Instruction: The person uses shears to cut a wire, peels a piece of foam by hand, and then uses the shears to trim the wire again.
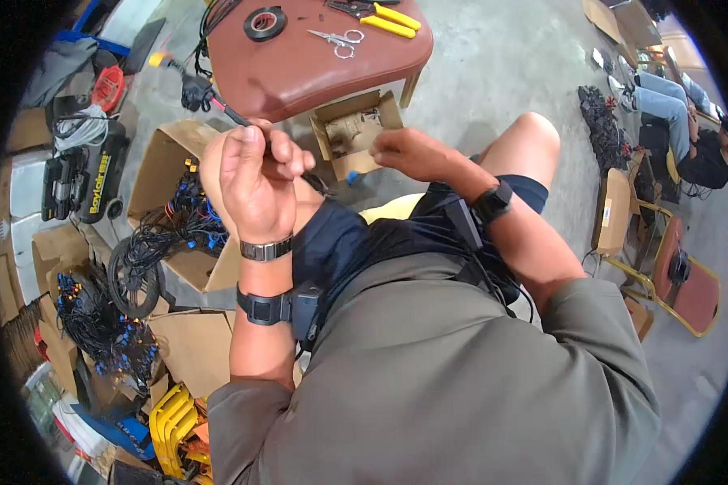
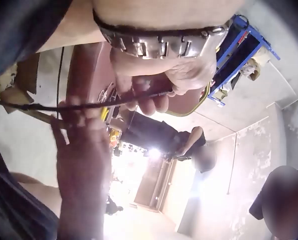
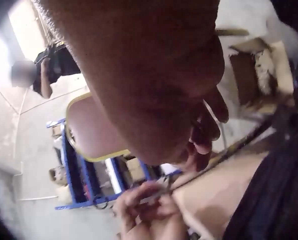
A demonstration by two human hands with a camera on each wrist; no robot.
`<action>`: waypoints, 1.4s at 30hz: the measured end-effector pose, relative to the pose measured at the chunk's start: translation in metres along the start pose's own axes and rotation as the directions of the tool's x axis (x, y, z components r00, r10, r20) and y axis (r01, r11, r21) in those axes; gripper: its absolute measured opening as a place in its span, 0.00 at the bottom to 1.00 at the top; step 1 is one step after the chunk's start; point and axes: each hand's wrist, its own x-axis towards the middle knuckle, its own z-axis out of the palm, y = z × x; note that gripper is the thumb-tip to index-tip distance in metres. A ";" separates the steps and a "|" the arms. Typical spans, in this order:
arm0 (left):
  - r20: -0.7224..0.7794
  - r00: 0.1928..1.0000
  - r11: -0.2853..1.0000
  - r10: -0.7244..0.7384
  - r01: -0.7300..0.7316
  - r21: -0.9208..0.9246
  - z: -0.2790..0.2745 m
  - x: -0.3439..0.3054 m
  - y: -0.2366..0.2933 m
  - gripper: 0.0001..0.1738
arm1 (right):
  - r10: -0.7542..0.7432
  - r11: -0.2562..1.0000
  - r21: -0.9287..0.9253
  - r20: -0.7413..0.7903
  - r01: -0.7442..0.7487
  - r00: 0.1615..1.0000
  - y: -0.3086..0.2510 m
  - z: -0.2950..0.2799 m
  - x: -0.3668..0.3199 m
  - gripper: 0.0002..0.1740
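My left hand (image 1: 259,178) is raised over the left thigh, pinching a thin black cable (image 1: 233,115) between thumb and fingers. One end of this cable sticks out past the hand toward the upper left, with a black part and a blurred yellow tip (image 1: 163,61). In the left wrist view the black cable (image 2: 44,107) runs across and passes close by the fingertips of the right hand (image 2: 84,165). My right hand (image 1: 416,155) hovers above the lap with loosely bent fingers. The right wrist view has the cable (image 3: 229,152) running below those fingers.
A brown padded seat (image 1: 323,65) ahead bears black tape (image 1: 264,24), scissors (image 1: 340,40) and a yellow-handled tool (image 1: 392,20). Between the knees stands an open small carton (image 1: 328,145). Bundled black cables (image 1: 178,218) fill a carton at left. Another person (image 1: 696,145) sits far right.
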 end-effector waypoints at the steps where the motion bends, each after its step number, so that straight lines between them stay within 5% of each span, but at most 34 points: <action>1: -0.015 1.000 1.000 -0.023 0.023 0.012 -0.002 -0.001 -0.004 0.11 | 0.085 0.976 -0.206 0.085 -0.066 0.993 0.024 0.003 0.006 0.16; 4: -0.061 0.992 0.992 -0.114 0.116 0.039 -0.013 -0.001 -0.024 0.07 | 0.116 0.962 -0.273 0.380 -0.009 0.918 0.088 0.032 0.017 0.20; 5: -0.077 0.986 0.988 -0.145 0.149 0.046 -0.018 0.001 -0.031 0.06 | 0.315 0.903 -0.413 0.453 -0.117 0.834 0.104 0.048 0.022 0.24; 7: -0.100 0.976 0.978 -0.194 0.200 0.060 -0.030 0.011 -0.043 0.06 | 0.160 0.940 -0.333 0.633 0.079 0.757 0.172 0.095 0.026 0.31; 8: -0.166 0.969 0.977 -0.184 0.198 0.074 -0.023 0.011 -0.044 0.08 | 0.237 0.944 -0.330 0.643 -0.016 0.728 0.165 0.096 0.025 0.34; 10: -0.066 0.980 0.977 -0.185 0.191 0.092 -0.028 0.015 -0.047 0.11 | 0.386 0.920 -0.328 0.666 -0.214 0.638 0.127 0.087 0.024 0.39; 17: -0.004 0.969 0.955 -0.248 0.245 0.166 -0.043 0.039 -0.044 0.14 | 0.539 0.830 -0.388 0.744 -0.401 0.395 0.164 0.116 0.035 0.46; 23: -0.106 0.929 0.921 -0.355 0.367 0.131 -0.044 0.060 -0.046 0.12 | 0.620 0.773 -0.484 0.716 -0.411 0.321 0.159 0.103 0.031 0.45; 24: -0.136 0.919 0.913 -0.371 0.388 0.126 -0.043 0.062 -0.045 0.12 | 0.619 0.784 -0.471 0.647 -0.405 0.445 0.158 0.105 0.025 0.40; 27: -0.106 0.906 0.902 -0.410 0.420 0.104 -0.046 0.062 -0.049 0.12 | 0.602 0.797 -0.470 0.670 -0.380 0.434 0.165 0.107 0.017 0.40; 30: -0.133 0.888 0.884 -0.440 0.455 0.108 -0.044 0.063 -0.054 0.12 | 0.597 0.792 -0.428 0.694 -0.436 0.404 0.173 0.111 0.005 0.42; 33: -0.186 0.876 0.864 -0.444 0.474 0.172 -0.045 0.060 -0.053 0.13 | 0.574 0.789 -0.432 0.772 -0.437 0.272 0.187 0.130 -0.001 0.42; 35: -0.225 0.868 0.863 -0.443 0.480 0.154 -0.041 0.053 -0.055 0.13 | 0.570 0.805 -0.454 0.771 -0.382 0.284 0.176 0.124 -0.004 0.42; 42: -0.103 0.875 0.854 -0.473 0.484 0.193 -0.034 0.052 -0.066 0.15 | 0.615 0.755 -0.431 0.728 -0.495 0.304 0.178 0.122 -0.030 0.42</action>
